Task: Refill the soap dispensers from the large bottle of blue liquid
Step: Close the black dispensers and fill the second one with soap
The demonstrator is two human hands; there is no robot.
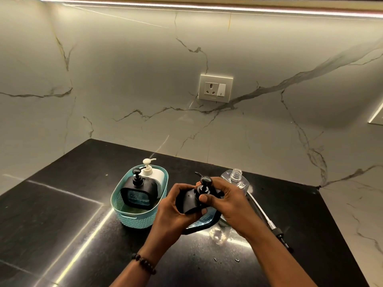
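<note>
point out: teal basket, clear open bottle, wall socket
teal basket (132, 219): head view, front wall below the rim.
clear open bottle (236, 174): head view, threaded neck, no cap on.
wall socket (215, 88): head view, middle of the faceplate.

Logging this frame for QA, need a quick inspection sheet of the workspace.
Surface: black countertop, glossy, a few droplets near the front.
Job's things: black dispenser tilted in both hands; open clear bottle behind; detached pump tube lying right.
Clutter: teal basket holding a black and a white dispenser.
Grippers: left hand grips the body; right hand on the pump collar.
Cables: nothing seen.
Surroundings: marble backsplash, wall socket.
</note>
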